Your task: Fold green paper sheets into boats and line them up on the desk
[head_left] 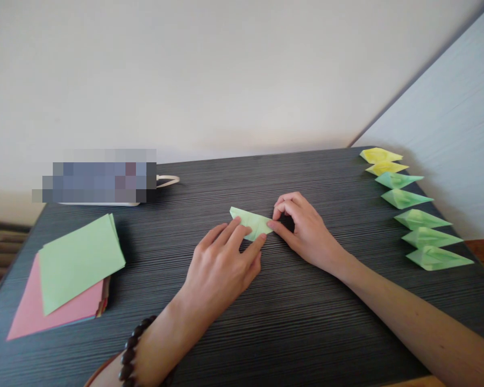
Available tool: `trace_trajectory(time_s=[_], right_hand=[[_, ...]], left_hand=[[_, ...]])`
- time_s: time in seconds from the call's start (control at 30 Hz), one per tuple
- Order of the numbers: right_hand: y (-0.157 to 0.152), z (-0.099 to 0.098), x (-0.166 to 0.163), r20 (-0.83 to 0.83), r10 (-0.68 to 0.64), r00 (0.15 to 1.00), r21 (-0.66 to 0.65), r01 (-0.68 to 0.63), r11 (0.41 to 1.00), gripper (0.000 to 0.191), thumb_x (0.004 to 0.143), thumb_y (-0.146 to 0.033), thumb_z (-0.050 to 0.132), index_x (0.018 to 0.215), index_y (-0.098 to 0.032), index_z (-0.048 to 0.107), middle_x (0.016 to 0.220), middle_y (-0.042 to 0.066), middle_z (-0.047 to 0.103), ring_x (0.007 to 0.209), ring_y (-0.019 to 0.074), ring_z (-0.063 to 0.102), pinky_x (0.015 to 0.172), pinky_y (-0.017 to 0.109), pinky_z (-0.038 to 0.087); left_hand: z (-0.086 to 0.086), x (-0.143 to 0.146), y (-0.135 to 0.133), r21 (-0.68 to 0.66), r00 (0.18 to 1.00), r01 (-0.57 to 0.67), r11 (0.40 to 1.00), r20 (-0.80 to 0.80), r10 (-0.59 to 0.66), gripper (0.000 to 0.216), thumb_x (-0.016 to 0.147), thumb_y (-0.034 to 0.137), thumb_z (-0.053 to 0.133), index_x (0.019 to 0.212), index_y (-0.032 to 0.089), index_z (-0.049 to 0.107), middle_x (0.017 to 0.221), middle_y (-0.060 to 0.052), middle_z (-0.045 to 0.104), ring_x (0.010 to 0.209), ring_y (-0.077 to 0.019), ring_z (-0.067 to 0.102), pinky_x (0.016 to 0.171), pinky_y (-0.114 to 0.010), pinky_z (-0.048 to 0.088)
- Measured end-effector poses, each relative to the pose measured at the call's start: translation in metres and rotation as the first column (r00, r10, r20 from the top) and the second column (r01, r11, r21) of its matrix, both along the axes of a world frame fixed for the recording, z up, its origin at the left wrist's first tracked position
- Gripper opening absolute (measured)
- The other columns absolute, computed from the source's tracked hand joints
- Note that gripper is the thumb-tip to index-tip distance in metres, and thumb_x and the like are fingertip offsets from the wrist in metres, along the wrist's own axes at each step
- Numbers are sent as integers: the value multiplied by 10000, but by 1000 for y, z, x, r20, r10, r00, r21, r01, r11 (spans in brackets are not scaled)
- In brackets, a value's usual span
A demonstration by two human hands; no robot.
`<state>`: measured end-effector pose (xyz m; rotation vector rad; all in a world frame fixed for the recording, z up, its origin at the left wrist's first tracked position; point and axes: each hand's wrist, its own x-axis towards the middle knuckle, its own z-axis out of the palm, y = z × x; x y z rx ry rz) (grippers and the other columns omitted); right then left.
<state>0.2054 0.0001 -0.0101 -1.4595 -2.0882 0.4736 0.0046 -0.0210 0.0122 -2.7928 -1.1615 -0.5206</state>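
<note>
I count seven folded pointed paper shapes in a row along the right side of the dark wood-grained table (306, 322): two yellow folded paper shapes (381, 156) farthest off, then two blue-green ones (405, 199), then three light-green ones (431, 258) nearest me. At the left I see one stack, light-green paper sheets (83, 263) lying askew over a pink paper sheet (24, 306). A single pale-green folded paper strip (255, 221) lies on the table between the hands, slanting down to the right. The left hand (221, 258), with a dark beaded bracelet (129, 355) at its wrist, has its fingers spread over the strip. The right hand (302, 231) is curled, thumb tip touching the strip's right end; I cannot tell whether it pinches the paper. The left fingers hide part of the lower edge. I cannot count the stacked sheets, a pixelated block (99, 183) is unreadable, and both forearms are cut off.
</note>
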Motion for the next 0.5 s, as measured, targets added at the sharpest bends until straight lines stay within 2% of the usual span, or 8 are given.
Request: trace_trajectory(time_s=[0.13,0.3,0.5], right_hand=[[-1,0,-1,29,10,1000,9,-11,1000,39,854,-241,539,857,-216,510,976,64,551,928,218,530,811,395,434],[-2,0,-2,74,12,997,16,-13,1000,166,810,-311,604,887,-210,497,1007,75,536,950,233,519,825,409,429],[2,4,6,5,101,995,-38,-101,994,129,844,-244,564,940,-224,480,1028,68,517,969,211,502,832,387,435]], left_hand=[[0,2,0,-4,1000,-15,1000,-7,15,241,855,214,522,1038,236,678,1001,-74,668,1019,-268,622,812,-440,552],[1,2,-1,-28,1000,-19,999,-15,18,258,852,213,525,1065,236,670,1006,-75,666,1023,-276,617,804,-450,551],[0,-2,1,-30,1000,-3,1000,19,4,229,858,198,525,1021,231,683,990,-60,673,1046,-264,613,825,-430,548]])
